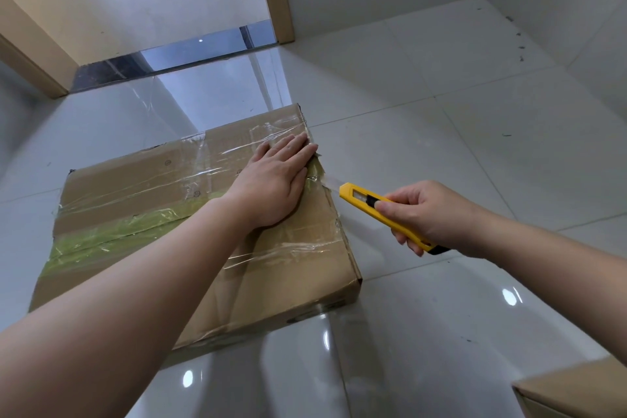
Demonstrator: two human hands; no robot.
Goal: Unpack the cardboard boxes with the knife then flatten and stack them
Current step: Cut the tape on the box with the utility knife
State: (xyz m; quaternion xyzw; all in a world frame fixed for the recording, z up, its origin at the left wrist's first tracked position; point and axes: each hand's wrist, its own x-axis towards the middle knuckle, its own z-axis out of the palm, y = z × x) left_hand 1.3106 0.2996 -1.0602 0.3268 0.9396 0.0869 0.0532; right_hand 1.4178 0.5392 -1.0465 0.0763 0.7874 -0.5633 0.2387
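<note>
Fingers (298, 149) of your left hand (271, 180) lie straight and together, pressed flat on the taped cardboard box (203, 237).
Your right hand (427, 214) curls its fingers round the yellow knife (376, 209), thumb on the slider, its blade end just beside the box's right edge near the green tape (112, 234) (whether the blade touches the cardboard, you cannot tell). That box lies flat on the tiled floor (475, 153); a second cardboard box (583, 390) shows at the lower right corner.

Bare room: tiled floor (458, 153), doorway (190, 41)
</note>
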